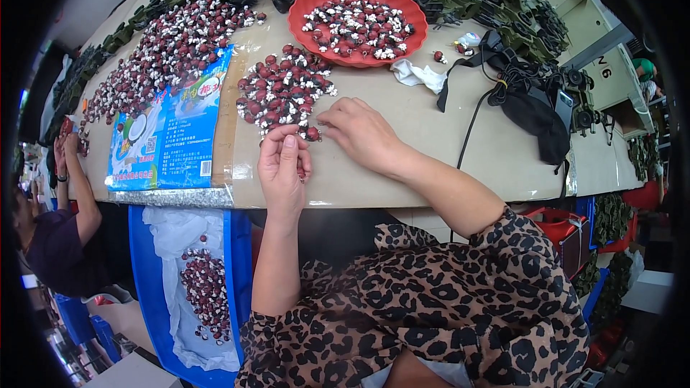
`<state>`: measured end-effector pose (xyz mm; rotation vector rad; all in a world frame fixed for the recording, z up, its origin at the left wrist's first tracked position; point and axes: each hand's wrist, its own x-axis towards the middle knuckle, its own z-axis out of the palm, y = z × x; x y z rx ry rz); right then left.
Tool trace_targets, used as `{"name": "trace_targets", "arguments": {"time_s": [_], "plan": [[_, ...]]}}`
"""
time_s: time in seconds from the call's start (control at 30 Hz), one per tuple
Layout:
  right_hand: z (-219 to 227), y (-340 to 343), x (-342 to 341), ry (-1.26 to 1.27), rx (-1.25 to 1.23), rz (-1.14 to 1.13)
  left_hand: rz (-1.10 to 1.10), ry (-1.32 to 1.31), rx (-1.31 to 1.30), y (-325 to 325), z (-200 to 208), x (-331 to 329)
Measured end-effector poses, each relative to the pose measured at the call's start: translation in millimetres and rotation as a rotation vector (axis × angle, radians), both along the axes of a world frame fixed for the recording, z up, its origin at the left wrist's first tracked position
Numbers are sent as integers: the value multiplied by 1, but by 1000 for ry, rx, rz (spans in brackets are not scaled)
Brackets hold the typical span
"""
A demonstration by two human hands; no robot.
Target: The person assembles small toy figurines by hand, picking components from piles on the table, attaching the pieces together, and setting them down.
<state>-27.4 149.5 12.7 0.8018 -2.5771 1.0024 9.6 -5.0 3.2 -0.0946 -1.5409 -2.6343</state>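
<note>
On the table, my left hand (282,169) is turned palm up with its fingers curled in. A small dark-red figure (304,172) shows partly at its fingers; the rest of it is hidden. Beside it my right hand (363,133) is palm down, its fingers loosely bent and reaching left, with the thumb mostly hidden. A red-headed figure (313,134) lies right by those fingertips; I cannot tell if they touch it. Just beyond both hands spreads a heap of small red, white and black figures (277,93).
A red scalloped bowl (298,18) of figures stands behind the heap. Left are a larger pile (165,50) and a blue printed cardboard sheet (169,136). Black straps and cables (532,108) lie right. A blue lined crate (147,294) sits below the edge. A co-worker (65,237) works at left.
</note>
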Motion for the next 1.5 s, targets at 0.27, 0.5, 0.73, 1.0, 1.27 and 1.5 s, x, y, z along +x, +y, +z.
{"name": "trace_targets", "arguments": {"time_s": [0.27, 0.5, 0.73, 1.0, 1.27, 1.5], "plan": [[7, 11, -4, -967, -771, 86, -18, -12, -94, 3, 2, 3], [5, 6, 6, -1419, -1244, 268, -50, 58, -353, 7, 4, 3], [12, 9, 8, -1405, -1131, 231, -43, 0, -328, 9, 7, 4], [3, 10, 7, -1414, -1100, 313, -70, -19, -234, 4, 2, 3], [5, 11, 8, -1475, -1159, 325, -75, -20, -212, 5, 1, 3], [9, 12, 8, -1483, -1137, 341, -74, -24, -222, 5, 3, 3]]}}
